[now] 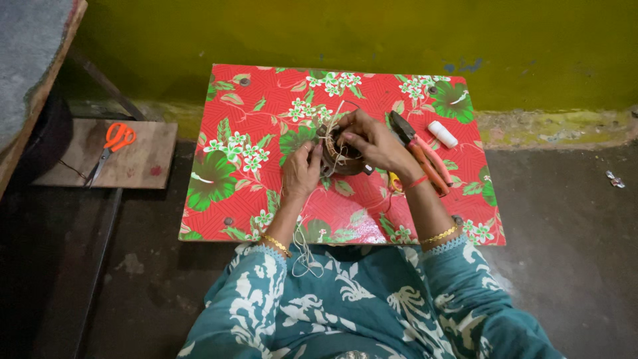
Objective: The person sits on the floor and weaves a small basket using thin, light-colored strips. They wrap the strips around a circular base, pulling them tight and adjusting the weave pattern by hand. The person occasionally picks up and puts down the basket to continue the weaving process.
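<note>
Apparently mid-binding: both hands, left hand and right hand, pinch pale thread around a round brown coil; next wrap needs steady tension.

A yellow-green wall stood behind, its paint worn and chipped along the base. The floor was dark, bare concrete, dimly lit. A low counter covered in a red oilcloth with green leaves and white flowers sat against the wall. To the left lay a wooden board carrying orange-handled scissors, beside a grey-topped bench.
</note>
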